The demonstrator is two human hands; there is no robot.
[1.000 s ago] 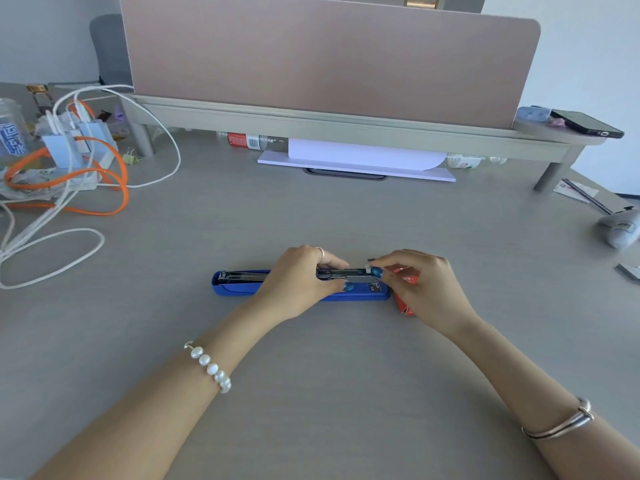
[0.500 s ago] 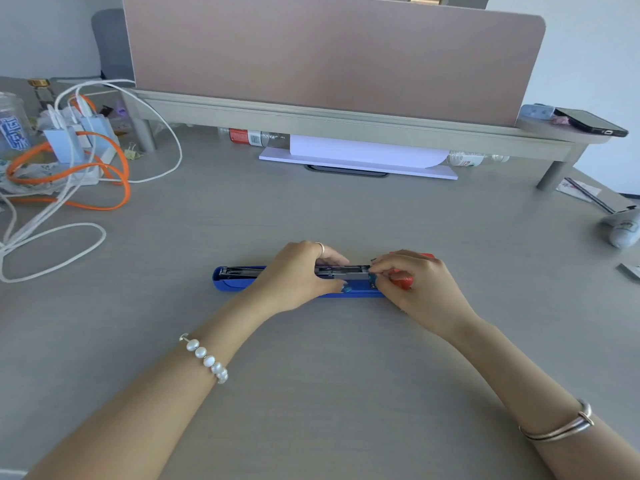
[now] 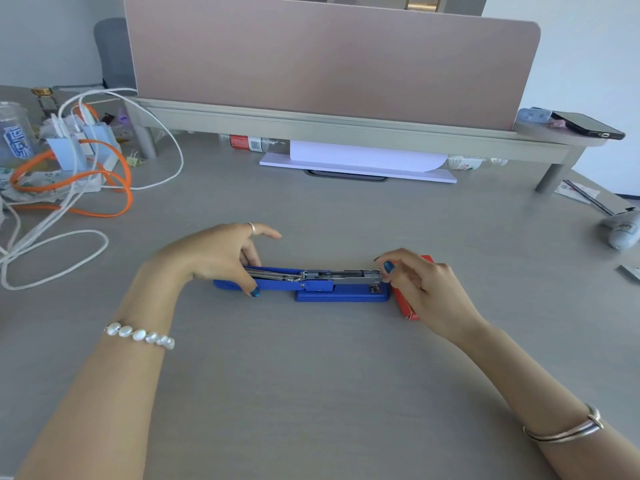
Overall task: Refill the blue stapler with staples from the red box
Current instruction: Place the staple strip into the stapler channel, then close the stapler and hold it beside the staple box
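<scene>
The blue stapler (image 3: 343, 294) lies opened out flat on the grey desk, left to right. Its blue cover, with the spring showing, is folded out to the left, and the metal magazine (image 3: 346, 275) sits bare over the base. My left hand (image 3: 214, 258) grips the cover, thumb in front and fingers behind. My right hand (image 3: 429, 292) pinches the right end of the magazine with thumb and fingertips. Whether it holds staples is hidden. The red box (image 3: 406, 306) lies just right of the stapler, mostly under my right hand.
White and orange cables with chargers (image 3: 69, 174) and a plastic cup (image 3: 14, 136) crowd the left. A raised shelf (image 3: 346, 128) with a pink screen runs along the back, a phone (image 3: 588, 126) on its right end. White sheets (image 3: 356, 161) lie beneath it.
My left hand has slid left from the middle of the stapler to its folded-out cover, uncovering the magazine and spring. My right hand has stayed at the right end.
</scene>
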